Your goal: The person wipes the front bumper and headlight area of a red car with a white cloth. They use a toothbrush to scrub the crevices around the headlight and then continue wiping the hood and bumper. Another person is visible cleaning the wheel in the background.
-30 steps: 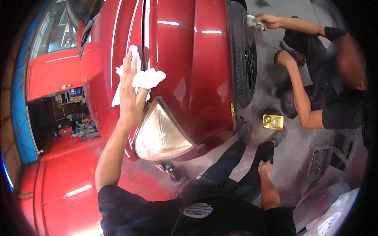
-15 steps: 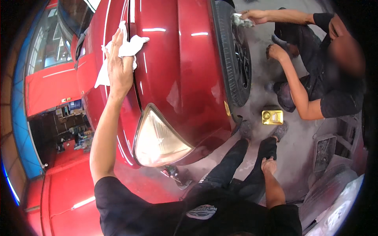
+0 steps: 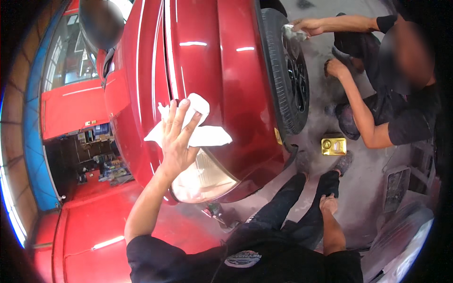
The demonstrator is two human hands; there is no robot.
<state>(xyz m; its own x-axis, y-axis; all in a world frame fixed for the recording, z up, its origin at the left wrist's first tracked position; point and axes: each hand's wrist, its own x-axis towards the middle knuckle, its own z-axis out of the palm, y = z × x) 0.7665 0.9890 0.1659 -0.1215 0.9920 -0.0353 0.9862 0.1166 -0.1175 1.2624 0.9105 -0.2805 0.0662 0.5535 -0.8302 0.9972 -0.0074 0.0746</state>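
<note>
My left hand (image 3: 178, 134) holds a white cloth (image 3: 211, 136) against the red car's front (image 3: 240, 94), its fingers spread over the bunched part. The cloth lies across the hood seam and just above the clear headlight (image 3: 205, 179), whose upper corner is hidden by the cloth and hand. My right hand (image 3: 329, 203) rests on my dark trouser leg at the knee, with nothing seen in it. To the right, a crouching co-worker holds a pale crumpled cloth (image 3: 293, 33) at the black front wheel (image 3: 295, 75).
A gold-coloured tin (image 3: 333, 146) stands on the grey floor near my feet. A grey frame-like object (image 3: 396, 188) is at the right. At the left are a red-and-blue wall (image 3: 35, 155) and cluttered shelves (image 3: 101, 162). Another person's blurred head shows beyond the car at the upper left.
My left hand has slid the white cloth down along the hood seam toward me, to the top of the headlight. The view has shifted slightly. My right hand stays at the knee.
</note>
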